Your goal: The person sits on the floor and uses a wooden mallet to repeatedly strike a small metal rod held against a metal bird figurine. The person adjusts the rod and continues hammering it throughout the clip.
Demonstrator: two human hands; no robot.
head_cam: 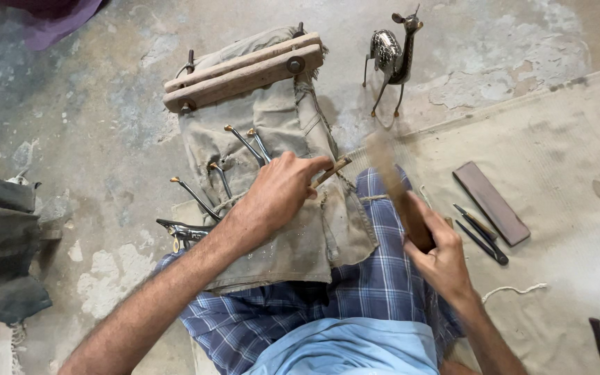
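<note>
My left hand (280,191) grips a thin wooden-handled chisel (332,169) and presses it down on a worn canvas-covered work block (293,139). My right hand (435,253) holds a wooden mallet stick (392,182), raised and blurred, just right of the chisel. Several metal animal legs (244,142) stick up from the canvas beside my left hand, and a dark metal piece (183,231) lies at its left edge. Two wooden clamp bars (244,69) sit at the block's far end.
A finished metal deer figure (394,55) stands on the concrete floor beyond the block. On the cloth mat at right lie a dark sharpening stone (491,203) and two small chisels (480,232). Folded dark cloth (1,243) lies at left.
</note>
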